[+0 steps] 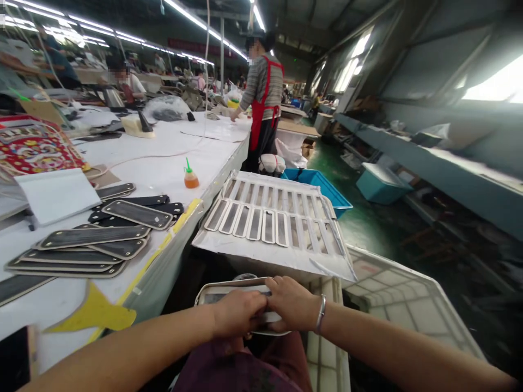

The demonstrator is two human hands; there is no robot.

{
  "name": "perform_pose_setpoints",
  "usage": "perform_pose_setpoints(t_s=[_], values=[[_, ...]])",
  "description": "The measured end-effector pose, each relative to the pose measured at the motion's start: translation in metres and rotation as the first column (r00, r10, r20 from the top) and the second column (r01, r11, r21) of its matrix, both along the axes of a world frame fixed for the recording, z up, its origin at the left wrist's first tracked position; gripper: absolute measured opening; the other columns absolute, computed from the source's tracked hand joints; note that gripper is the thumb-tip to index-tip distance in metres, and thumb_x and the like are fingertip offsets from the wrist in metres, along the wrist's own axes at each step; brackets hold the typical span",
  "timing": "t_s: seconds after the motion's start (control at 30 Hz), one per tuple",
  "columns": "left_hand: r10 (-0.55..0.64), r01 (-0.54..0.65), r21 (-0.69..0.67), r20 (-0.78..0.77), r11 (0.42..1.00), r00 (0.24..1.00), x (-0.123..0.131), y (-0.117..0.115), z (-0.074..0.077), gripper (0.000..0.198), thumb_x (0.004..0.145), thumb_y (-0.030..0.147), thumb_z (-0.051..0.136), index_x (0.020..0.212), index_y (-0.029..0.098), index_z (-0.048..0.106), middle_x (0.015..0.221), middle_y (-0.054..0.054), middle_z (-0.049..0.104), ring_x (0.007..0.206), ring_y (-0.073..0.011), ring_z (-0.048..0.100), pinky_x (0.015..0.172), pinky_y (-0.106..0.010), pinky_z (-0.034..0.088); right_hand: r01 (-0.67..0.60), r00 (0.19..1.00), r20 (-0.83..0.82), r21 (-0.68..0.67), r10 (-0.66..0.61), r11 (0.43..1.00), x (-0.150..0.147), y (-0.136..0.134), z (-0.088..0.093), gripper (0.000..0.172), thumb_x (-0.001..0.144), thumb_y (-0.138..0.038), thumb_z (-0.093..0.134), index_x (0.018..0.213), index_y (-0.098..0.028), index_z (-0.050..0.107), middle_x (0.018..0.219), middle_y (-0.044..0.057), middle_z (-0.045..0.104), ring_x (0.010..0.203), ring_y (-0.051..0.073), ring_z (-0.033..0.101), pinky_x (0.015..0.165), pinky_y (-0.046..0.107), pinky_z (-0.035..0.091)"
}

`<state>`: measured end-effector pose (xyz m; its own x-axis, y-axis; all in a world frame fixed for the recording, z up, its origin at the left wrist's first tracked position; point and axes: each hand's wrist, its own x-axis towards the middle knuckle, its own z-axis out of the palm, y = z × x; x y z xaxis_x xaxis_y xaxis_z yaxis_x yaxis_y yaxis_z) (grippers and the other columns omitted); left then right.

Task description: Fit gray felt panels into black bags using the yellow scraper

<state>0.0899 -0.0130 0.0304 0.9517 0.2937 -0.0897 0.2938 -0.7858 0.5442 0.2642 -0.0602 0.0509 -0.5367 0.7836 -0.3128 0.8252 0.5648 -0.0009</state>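
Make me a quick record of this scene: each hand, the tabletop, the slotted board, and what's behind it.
Left hand: holding a pale-edged piece above the lap
Right hand: holding the same piece; bracelet on wrist
Tabletop: piled dark strips, green-tipped bottle, yellow piece
Slotted board: pale-edged strips along the left part of its nearer row
Behind board: blue bin, co-worker in red apron

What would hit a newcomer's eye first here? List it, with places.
The red apron on a person beside the white table stands out. Next comes the red patterned package at far left. Nearest, the left hand and right hand hold a pale-rimmed piece at bottom centre.
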Motion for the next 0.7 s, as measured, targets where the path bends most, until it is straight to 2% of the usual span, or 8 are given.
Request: perform_pose_setpoints(t_s=[0.13,0.2,0.27,0.33,0.4,0.43,0.5,0.7], values=[[-0.084,0.086,-0.057,0.035,0.995,0.996,-0.004,0.009,-0.018,0.014,0.074,0.024,0.055,0.086,0.019,0.05,0.087,-0.002,0.058,0.074,-0.0177,0.056,0.064,-0.025,0.043,0.059,0.956,-0.275,-0.169,-0.104,0.984,0.012,0.004,0.006,0.07,0.06,-0.057,0.066,0.119,-0.024,0.051,0.107,0.011,0.054,0.09,0.028,0.055,0.079,0.043,0.044],[-0.11,0.112,-0.065,0.028,0.992,0.994,-0.009,0.013,-0.017,0.011,0.076,0.024,0.053,0.085,0.019,0.049,0.086,-0.002,0.058,0.073,-0.0175,0.055,0.064,-0.025,0.043,0.178,0.807,-0.474,-0.375,-0.353,0.91,0.026,0.006,0.01,0.078,0.063,-0.054,0.065,0.131,-0.025,0.037,0.109,0.009,0.057,0.095,0.026,0.056,0.085,0.041,0.042],[-0.131,0.133,-0.07,0.031,0.989,0.991,-0.011,0.016,-0.013,0.015,0.075,0.024,0.053,0.089,0.019,0.05,0.089,-0.003,0.057,0.075,-0.0179,0.056,0.066,-0.026,0.045,0.326,0.506,-0.487,-0.657,-0.712,0.68,0.045,0.006,0.012,0.073,0.076,-0.047,0.054,0.137,-0.023,0.023,0.102,0.007,0.061,0.088,0.02,0.06,0.083,0.037,0.045],[-0.167,0.171,-0.066,0.06,0.983,0.984,-0.009,0.017,-0.01,0.029,0.074,0.022,0.054,0.103,0.019,0.049,0.103,-0.006,0.056,0.086,-0.0198,0.057,0.075,-0.029,0.047,0.377,0.254,-0.311,-0.84,-0.916,0.39,0.066,0.002,0.009,0.063,0.085,-0.037,0.04,0.139,-0.016,0.013,0.084,0.006,0.064,0.073,0.017,0.063,0.07,0.035,0.05],[-0.223,0.226,-0.038,0.077,0.973,0.972,-0.006,0.018,-0.01,0.05,0.074,0.021,0.055,0.122,0.02,0.042,0.129,-0.009,0.045,0.106,-0.0238,0.053,0.089,-0.033,0.044,0.335,0.183,-0.139,-0.922,-0.973,0.194,0.083,-0.006,0.002,0.061,0.086,-0.03,0.036,0.137,-0.011,0.01,0.068,0.004,0.063,0.058,0.017,0.063,0.056,0.031,0.051],[-0.26,0.262,-0.021,0.07,0.965,0.963,-0.004,0.019,-0.01,0.058,0.074,0.02,0.055,0.13,0.022,0.037,0.139,-0.01,0.035,0.114,-0.0258,0.049,0.095,-0.035,0.042,0.303,0.204,-0.092,-0.941,-0.975,0.153,0.088,-0.011,-0.003,0.059,0.085,-0.029,0.038,0.136,-0.011,0.014,0.062,0.003,0.062,0.052,0.016,0.062,0.05,0.028,0.05],[-0.323,0.324,-0.003,0.033,0.946,0.946,0.0,0.02,-0.012,0.068,0.074,0.02,0.055,0.137,0.025,0.029,0.148,-0.007,0.02,0.123,-0.0281,0.042,0.101,-0.039,0.037,0.283,0.26,-0.06,-0.95,-0.964,0.135,0.092,-0.019,-0.015,0.05,0.084,-0.029,0.041,0.131,-0.016,0.029,0.054,-0.002,0.058,0.041,0.013,0.057,0.043,0.022,0.047],[-0.343,0.343,-0.059,0.007,0.938,0.939,0.007,0.021,-0.016,0.079,0.072,0.015,0.054,0.142,0.019,0.018,0.149,-0.008,0.018,0.132,-0.0235,0.028,0.108,-0.035,0.028,0.392,0.409,-0.251,-0.819,-0.877,0.418,0.08,-0.023,-0.036,0.032,0.08,-0.019,0.042,0.11,-0.017,0.052,0.052,-0.005,0.055,0.038,0.009,0.049,0.042,0.021,0.045]])
